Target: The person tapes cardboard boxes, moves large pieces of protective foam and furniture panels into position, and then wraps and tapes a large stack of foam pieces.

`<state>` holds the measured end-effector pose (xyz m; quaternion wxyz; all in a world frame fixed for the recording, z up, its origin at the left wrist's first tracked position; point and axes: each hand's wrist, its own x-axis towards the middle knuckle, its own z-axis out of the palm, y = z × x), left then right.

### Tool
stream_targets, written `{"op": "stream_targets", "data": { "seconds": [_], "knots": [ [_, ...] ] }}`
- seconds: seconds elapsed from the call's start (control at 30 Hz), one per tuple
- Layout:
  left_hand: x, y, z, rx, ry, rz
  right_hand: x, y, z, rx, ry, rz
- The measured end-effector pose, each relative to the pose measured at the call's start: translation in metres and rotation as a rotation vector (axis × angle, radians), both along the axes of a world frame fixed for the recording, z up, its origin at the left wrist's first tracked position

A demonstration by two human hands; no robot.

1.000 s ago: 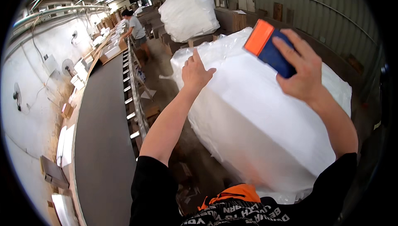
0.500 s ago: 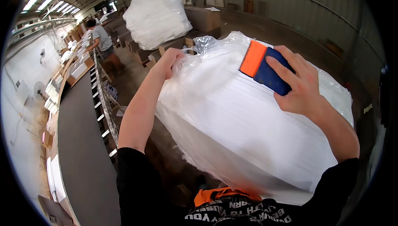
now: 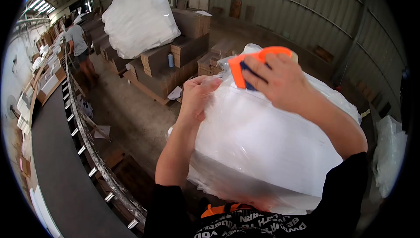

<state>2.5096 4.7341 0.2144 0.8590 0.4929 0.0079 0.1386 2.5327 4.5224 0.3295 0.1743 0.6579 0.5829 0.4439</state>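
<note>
A large white bundle of stacked sheets [image 3: 271,128], wrapped in clear plastic film [image 3: 218,128], stands right in front of me. My right hand [image 3: 280,80] grips an orange and blue tape dispenser [image 3: 237,72] over the bundle's far side. The dispenser's orange end points left, towards my left hand. My left hand [image 3: 197,96] is closed, thumb against fingers, at the bundle's far left corner, with gathered film at its fingertips. Whether tape runs between the dispenser and the film cannot be made out.
A long dark conveyor belt [image 3: 61,159] runs along my left, with a railing beside it. Farther along it stands a person in a grey shirt [image 3: 78,41]. Ahead, another wrapped white bundle [image 3: 140,17] rests by brown board stacks [image 3: 159,83] bearing a blue can [image 3: 170,60].
My right hand has brought the tape dispenser left and turned it, close to my left hand. The view has shifted right, and my left hand still grips the film at the corner.
</note>
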Motion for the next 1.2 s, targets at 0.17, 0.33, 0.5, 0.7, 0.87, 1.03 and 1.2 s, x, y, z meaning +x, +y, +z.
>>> {"op": "stream_targets", "data": {
  "seconds": [0.17, 0.33, 0.5, 0.7, 0.87, 1.03, 1.2],
  "knots": [
    [-0.005, 0.004, 0.003, -0.094, 0.0, 0.026, 0.013, 0.03, -0.001, -0.223, 0.158, -0.121],
    [-0.016, 0.018, -0.001, -0.401, -0.115, 0.053, -0.012, -0.009, 0.023, -0.574, 0.193, -0.47],
    [-0.025, 0.017, 0.006, -0.358, -0.091, 0.046, -0.008, -0.005, 0.012, -0.03, 0.25, -0.006],
    [-0.047, 0.02, -0.031, -0.487, -0.372, -0.074, 0.102, 0.043, 0.055, 0.014, 0.004, -0.516],
    [-0.098, 0.07, -0.084, -0.681, -0.601, 0.315, 0.081, 0.036, 0.073, 0.29, 0.018, -0.357],
    [-0.124, 0.163, -0.179, -0.51, -0.259, 0.464, 0.057, -0.026, 0.041, 0.247, 0.348, -0.255],
    [-0.18, 0.171, -0.303, -0.32, 0.355, 0.403, 0.039, -0.097, 0.056, 0.335, 0.281, -0.384]
  ]
}}
